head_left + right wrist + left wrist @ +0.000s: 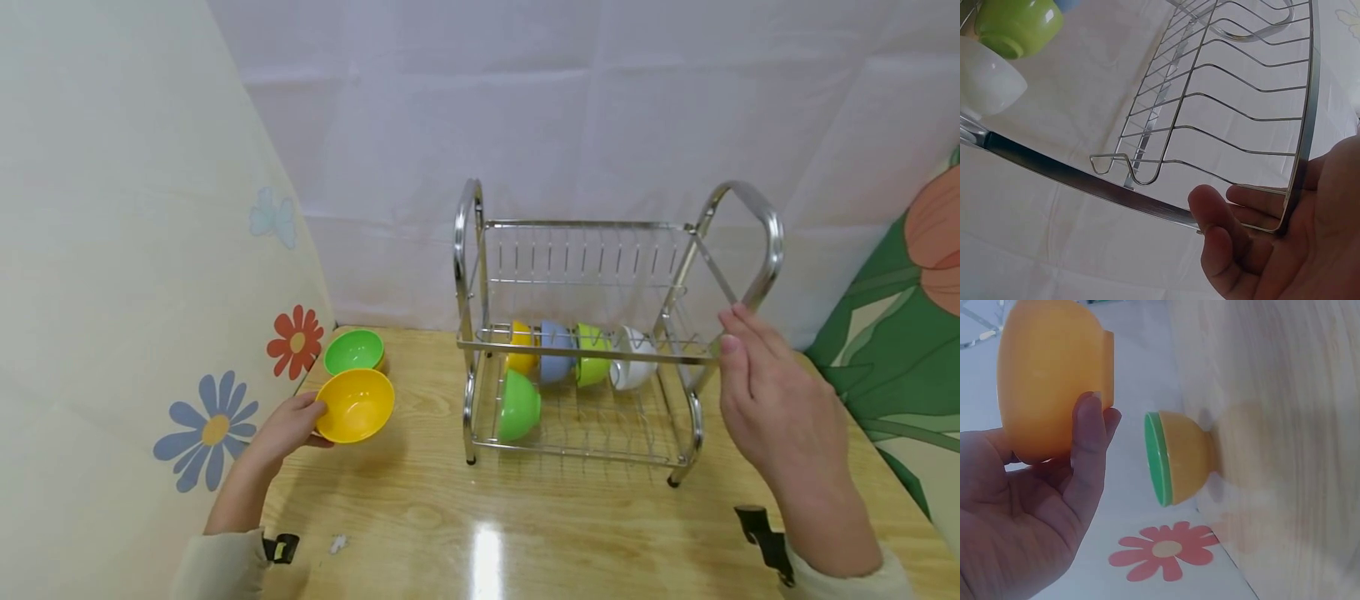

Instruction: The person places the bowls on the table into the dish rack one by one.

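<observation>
My left hand [288, 425] pinches a yellow bowl [356, 406] by its left side, raised off the table; the left wrist view shows the fingers [1089, 425] against the outside of this bowl [1050, 375]. Close behind it, a green bowl [354, 350] sits inside another yellow bowl [1188, 456]. The right hand [787, 408] is at the front right corner of the metal rack's upper tier [585, 352]. Seen from the right wrist, its fingers [1219, 231] curl around that corner of the rack [1302, 150].
On the rack's lower tier, a yellow bowl [520, 348], a blue one [555, 354], a lime one [592, 357] and a white one [634, 360] stand on edge in a row. A green bowl [519, 407] leans in front at the left. A flowered panel [172, 250] borders the left side.
</observation>
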`<state>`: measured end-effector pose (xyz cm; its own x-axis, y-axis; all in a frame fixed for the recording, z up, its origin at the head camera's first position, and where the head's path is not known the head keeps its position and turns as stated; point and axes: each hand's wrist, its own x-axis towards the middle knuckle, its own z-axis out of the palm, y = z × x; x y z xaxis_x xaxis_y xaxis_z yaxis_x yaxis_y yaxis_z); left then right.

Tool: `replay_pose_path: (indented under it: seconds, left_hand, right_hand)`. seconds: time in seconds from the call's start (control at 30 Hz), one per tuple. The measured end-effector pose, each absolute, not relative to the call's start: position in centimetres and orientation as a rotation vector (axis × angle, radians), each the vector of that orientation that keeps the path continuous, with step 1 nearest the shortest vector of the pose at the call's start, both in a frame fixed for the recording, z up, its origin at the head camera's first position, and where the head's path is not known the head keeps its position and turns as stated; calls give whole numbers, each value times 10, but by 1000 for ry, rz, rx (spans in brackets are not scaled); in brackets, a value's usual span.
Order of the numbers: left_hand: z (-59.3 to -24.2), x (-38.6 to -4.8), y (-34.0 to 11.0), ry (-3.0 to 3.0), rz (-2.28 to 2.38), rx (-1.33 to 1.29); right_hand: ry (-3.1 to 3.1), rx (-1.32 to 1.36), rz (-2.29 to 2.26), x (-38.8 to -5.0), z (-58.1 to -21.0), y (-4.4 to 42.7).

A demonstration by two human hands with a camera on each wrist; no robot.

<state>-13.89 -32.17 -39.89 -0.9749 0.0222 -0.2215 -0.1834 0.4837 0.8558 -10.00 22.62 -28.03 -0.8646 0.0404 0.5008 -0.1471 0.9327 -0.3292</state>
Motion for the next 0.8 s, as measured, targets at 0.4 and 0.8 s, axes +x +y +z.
replay_pose_path:
  seconds: [0.4,0.8]
  left_hand:
    - [-382,-136,-299,2527,1503,-31]
    - [-373,-132,-283,2537,1465,32]
  right_hand:
    - [-2572,81,483,-99,-281,226]
    - [-2540,86,486,-99,-281,225]
